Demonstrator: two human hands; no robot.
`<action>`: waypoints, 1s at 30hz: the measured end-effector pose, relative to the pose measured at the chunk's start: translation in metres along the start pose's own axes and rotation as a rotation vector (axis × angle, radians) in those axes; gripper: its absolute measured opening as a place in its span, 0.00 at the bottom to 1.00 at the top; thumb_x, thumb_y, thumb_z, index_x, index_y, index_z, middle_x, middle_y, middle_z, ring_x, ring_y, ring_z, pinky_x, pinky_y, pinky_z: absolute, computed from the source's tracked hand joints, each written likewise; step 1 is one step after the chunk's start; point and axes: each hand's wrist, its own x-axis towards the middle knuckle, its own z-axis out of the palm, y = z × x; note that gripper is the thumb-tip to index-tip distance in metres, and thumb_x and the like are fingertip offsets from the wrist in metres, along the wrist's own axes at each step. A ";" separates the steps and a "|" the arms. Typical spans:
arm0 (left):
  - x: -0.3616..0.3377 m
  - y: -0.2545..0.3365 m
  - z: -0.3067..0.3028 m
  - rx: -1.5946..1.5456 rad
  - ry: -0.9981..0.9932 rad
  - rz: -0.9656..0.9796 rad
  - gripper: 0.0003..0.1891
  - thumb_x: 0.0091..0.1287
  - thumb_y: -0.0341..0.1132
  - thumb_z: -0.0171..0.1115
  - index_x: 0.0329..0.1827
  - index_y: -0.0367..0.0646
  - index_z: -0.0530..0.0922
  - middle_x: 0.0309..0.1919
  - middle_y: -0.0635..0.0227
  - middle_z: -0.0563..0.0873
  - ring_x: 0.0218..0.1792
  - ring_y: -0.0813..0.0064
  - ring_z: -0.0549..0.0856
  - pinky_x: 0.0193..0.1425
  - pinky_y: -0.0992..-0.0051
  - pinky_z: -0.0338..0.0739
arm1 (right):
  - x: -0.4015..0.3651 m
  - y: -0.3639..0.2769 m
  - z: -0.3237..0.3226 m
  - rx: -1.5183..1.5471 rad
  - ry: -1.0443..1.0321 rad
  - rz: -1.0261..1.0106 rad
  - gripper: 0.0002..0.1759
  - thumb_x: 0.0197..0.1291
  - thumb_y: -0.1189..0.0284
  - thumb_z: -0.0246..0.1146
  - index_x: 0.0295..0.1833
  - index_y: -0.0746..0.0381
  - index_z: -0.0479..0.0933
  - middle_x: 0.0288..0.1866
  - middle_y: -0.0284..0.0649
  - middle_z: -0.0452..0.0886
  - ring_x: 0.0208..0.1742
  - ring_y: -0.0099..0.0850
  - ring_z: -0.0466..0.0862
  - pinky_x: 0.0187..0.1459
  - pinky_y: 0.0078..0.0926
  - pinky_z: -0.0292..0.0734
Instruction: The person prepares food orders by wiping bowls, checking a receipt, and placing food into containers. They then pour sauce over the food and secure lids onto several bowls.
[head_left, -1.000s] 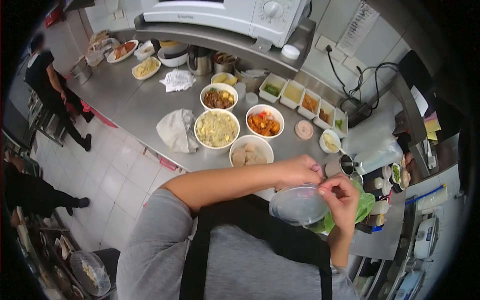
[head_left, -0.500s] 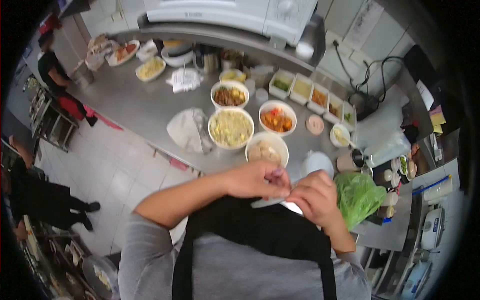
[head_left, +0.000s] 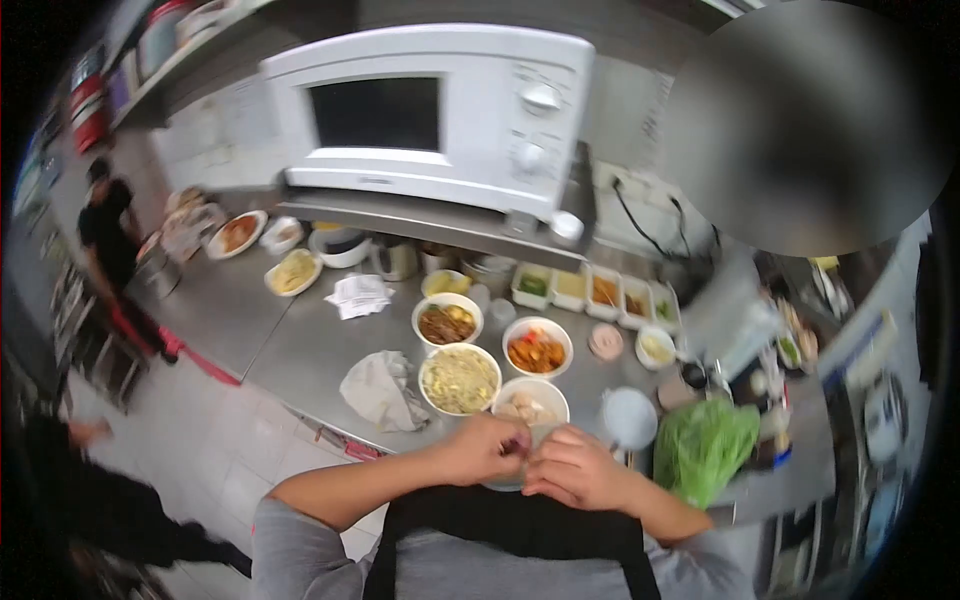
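Note:
My left hand (head_left: 485, 447) and my right hand (head_left: 580, 468) meet in front of the black apron, fingers closed in a pinch. Between and below them shows the edge of a translucent plastic lid (head_left: 506, 486); the fingers cover most of it. Just beyond the hands stands a white bowl of pale pieces (head_left: 528, 402). Behind it are a bowl of orange chunks with red bits (head_left: 537, 348), a bowl of pale yellow food (head_left: 460, 380) and a bowl of brown food (head_left: 447, 322).
A white cloth (head_left: 382, 390) lies left of the bowls. Rightward are a round white container (head_left: 628, 418), a green plastic bag (head_left: 706, 450) and several topping tubs (head_left: 603, 292). A microwave (head_left: 430, 110) sits on the shelf above. Two people in dark clothes stand at left.
The camera has tipped up, bringing the microwave into fuller view. My hands remain together on the lid, which now shows less. The nearer person at left has shifted.

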 end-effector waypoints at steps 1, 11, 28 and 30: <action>0.002 -0.004 -0.001 0.017 -0.003 0.017 0.05 0.54 0.30 0.61 0.29 0.40 0.76 0.25 0.70 0.80 0.26 0.82 0.77 0.30 0.78 0.73 | -0.002 0.000 0.001 -0.025 0.018 0.005 0.08 0.48 0.68 0.67 0.32 0.57 0.75 0.33 0.34 0.74 0.34 0.33 0.74 0.35 0.29 0.69; 0.028 -0.002 -0.018 -0.663 -0.238 -0.276 0.07 0.58 0.24 0.56 0.39 0.38 0.77 0.33 0.71 0.80 0.33 0.83 0.78 0.35 0.81 0.73 | -0.007 -0.002 -0.011 -0.175 0.409 0.197 0.10 0.52 0.64 0.64 0.31 0.57 0.74 0.29 0.35 0.72 0.35 0.35 0.73 0.33 0.32 0.70; 0.098 0.030 0.110 0.036 -0.517 0.122 0.05 0.56 0.23 0.52 0.30 0.39 0.77 0.23 0.67 0.78 0.25 0.78 0.78 0.30 0.78 0.72 | -0.138 -0.031 -0.051 -0.252 0.169 0.277 0.07 0.49 0.70 0.62 0.30 0.60 0.72 0.34 0.36 0.71 0.38 0.33 0.73 0.34 0.30 0.70; 0.106 0.021 0.133 -0.079 -0.539 0.004 0.04 0.57 0.23 0.52 0.28 0.38 0.75 0.21 0.67 0.76 0.23 0.78 0.76 0.28 0.78 0.71 | -0.161 -0.040 -0.060 -0.163 0.124 0.260 0.07 0.47 0.68 0.62 0.31 0.59 0.73 0.37 0.37 0.74 0.40 0.34 0.74 0.38 0.33 0.70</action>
